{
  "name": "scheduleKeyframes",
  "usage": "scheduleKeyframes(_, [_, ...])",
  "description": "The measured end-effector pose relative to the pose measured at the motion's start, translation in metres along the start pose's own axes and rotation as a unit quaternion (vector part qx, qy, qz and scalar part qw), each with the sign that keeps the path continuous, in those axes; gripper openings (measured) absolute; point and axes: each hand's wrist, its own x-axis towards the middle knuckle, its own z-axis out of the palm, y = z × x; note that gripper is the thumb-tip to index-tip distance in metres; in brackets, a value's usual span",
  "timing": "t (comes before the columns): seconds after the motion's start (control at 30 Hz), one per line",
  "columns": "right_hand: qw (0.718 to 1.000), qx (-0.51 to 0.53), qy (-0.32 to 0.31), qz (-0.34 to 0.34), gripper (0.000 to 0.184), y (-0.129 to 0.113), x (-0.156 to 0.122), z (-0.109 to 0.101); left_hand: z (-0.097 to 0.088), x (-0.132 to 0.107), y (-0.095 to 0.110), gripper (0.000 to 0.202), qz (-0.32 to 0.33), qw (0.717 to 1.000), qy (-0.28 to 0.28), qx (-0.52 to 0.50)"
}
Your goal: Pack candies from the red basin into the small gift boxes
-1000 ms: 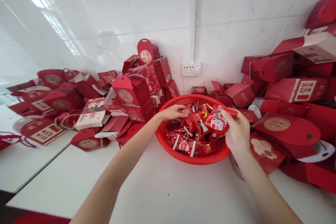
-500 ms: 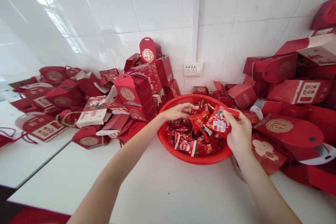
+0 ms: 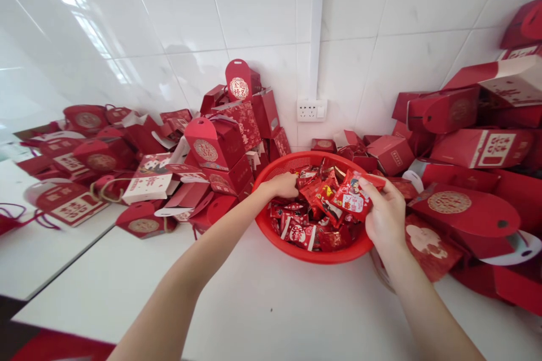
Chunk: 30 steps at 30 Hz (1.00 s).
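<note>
A red plastic basket [image 3: 313,258] full of small red wrapped candies [image 3: 298,232] stands on the white table. My left hand [image 3: 284,185] reaches into its left side, the fingers curled down among the candies. Their tips are hidden, so what they grip cannot be made out. Over the basket's right rim, my right hand [image 3: 387,208] is closed on a red candy packet [image 3: 353,194] printed with a cartoon figure and white patches. The thumb presses on its front, and the fingers lie behind it.
Red gift boxes are piled left of the basket [image 3: 218,144], further left [image 3: 101,155] and on the right [image 3: 470,208]. A white wall socket [image 3: 312,110] sits behind the basket on the tiled wall. A seam crosses the white table [image 3: 254,310] at left.
My left hand has moved slightly left and down, and its spread fingers have curled in among the candies. The right hand keeps its hold on the packet, almost unmoved.
</note>
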Motion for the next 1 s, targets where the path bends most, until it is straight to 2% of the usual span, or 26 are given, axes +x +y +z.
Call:
scheduleKeyframes(0.17, [1.000,0.003,0.006,0.009,0.028,-0.001,0.000,0.001,0.001,-0.001,-0.003,0.039,0.018,1.000,-0.023,0.005])
scheduleKeyframes(0.27, [1.000,0.006,0.010,0.019,0.029,-0.001,0.001,0.001,0.003,-0.002,-0.006,0.051,0.043,0.999,-0.014,-0.014])
scheduleKeyframes(0.47, [1.000,0.011,0.013,0.024,0.029,-0.004,-0.001,0.004,0.009,0.002,-0.006,0.033,0.027,0.999,-0.025,-0.014])
scheduleKeyframes(0.6, [0.999,0.018,0.012,0.024,0.028,-0.003,-0.001,0.004,0.013,0.004,-0.003,0.027,0.044,0.998,-0.035,-0.018])
scheduleKeyframes(0.8, [1.000,0.014,0.011,0.016,0.027,-0.002,0.000,0.003,0.011,0.008,0.000,0.041,0.052,0.996,-0.033,-0.059])
scheduleKeyframes(0.9, [1.000,0.011,0.011,0.013,0.027,-0.002,0.000,0.004,0.012,0.013,-0.002,0.047,0.056,0.992,-0.057,-0.095])
scheduleKeyframes(1.0, [1.000,0.009,0.011,0.012,0.028,-0.002,0.000,0.004,0.015,0.017,-0.006,0.044,0.037,0.983,-0.093,-0.153])
